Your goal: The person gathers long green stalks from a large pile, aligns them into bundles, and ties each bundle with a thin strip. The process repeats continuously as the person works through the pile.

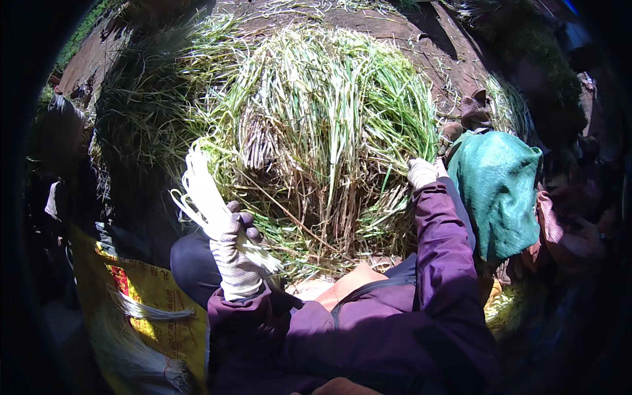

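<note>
A bundle of pale stems, washed out by bright sun, stands upright in my left hand. That hand wears a striped knit glove with dark fingertips, and the stem ends stick out below its fist. Before me lies a large heap of long green leafy stalks, with dry brown strands along its near side. At the heap's right edge is my right hand, in a pale glove. Some stalks run up to its fingers, which are turned away, so their grip is hidden.
Green woven cloth covers something close to my right arm. At lower left, pale stem bundles, one tied, lie on a yellow printed sack. Loose strands litter the brown ground behind the heap. Deep shadow hides both sides.
</note>
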`<state>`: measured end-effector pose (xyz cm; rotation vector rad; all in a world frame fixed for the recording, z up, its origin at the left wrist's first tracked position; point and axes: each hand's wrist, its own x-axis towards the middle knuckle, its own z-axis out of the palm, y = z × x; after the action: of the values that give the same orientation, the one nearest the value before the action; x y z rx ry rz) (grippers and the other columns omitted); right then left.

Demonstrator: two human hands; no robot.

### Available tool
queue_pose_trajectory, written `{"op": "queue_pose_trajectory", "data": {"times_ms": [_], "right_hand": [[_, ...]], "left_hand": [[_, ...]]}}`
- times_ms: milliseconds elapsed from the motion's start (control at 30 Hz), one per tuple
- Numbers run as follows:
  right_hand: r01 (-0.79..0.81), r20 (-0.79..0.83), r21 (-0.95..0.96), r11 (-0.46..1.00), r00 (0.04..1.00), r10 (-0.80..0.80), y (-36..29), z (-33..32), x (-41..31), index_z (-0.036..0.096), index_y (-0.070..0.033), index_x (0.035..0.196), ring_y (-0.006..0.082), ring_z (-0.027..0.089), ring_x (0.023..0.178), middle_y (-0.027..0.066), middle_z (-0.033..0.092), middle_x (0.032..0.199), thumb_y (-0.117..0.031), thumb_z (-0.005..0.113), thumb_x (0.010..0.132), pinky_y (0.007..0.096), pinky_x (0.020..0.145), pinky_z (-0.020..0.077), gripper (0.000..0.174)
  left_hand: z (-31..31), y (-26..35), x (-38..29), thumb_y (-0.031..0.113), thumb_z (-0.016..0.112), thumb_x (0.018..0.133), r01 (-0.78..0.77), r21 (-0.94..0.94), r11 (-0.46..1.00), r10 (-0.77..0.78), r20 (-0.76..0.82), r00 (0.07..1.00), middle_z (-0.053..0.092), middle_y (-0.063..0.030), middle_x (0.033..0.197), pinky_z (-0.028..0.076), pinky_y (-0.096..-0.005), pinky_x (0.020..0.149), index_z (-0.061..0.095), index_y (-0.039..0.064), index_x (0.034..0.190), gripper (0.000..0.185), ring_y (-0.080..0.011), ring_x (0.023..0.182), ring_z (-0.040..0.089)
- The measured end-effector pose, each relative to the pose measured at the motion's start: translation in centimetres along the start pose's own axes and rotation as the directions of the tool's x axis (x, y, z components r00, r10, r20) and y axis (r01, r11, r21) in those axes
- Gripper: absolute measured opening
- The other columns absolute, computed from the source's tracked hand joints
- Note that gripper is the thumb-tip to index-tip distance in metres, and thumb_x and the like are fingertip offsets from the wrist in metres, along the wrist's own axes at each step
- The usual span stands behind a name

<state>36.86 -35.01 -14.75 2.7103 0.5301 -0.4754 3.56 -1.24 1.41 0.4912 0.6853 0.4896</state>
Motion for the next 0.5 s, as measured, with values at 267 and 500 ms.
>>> {"op": "queue_pose_trajectory", "data": {"times_ms": [267, 500], "right_hand": [[0.036, -0.014, 0.560, 0.828, 0.999, -0.034, -13.0, -2.2, -7.3, 0.051, -0.010, 0.126, 0.0330, 0.057, 0.104, 0.0176, 0.060, 0.113, -0.051, 0.052, 0.084, 0.0400, 0.090, 0.0442, 0.058], [-0.112, 0.082, 0.959, 0.260, 0.989, 0.124, -21.0, 0.3, -4.9, 0.057, 0.001, 0.114, 0.0281, 0.063, 0.087, 0.0178, 0.065, 0.100, -0.022, 0.076, 0.073, 0.0344, 0.081, 0.0480, 0.051]], "left_hand": [[-0.1, -1.9, 0.0, 0.011, 0.064, 0.086, 0.032, 0.042, 0.999, -0.033, 0.017, 0.999, 0.056, -0.0108, 0.082, 0.047, -0.0227, 0.048, 0.045, 0.000, 0.117, 0.038, -0.0151, 0.058, 0.054], [-0.9, -1.2, -0.5, 0.016, 0.062, 0.087, 0.004, 0.065, 0.998, -0.005, 0.018, 1.000, 0.055, -0.0056, 0.082, 0.047, -0.0225, 0.049, 0.045, 0.002, 0.117, 0.037, -0.0121, 0.061, 0.054]]}}
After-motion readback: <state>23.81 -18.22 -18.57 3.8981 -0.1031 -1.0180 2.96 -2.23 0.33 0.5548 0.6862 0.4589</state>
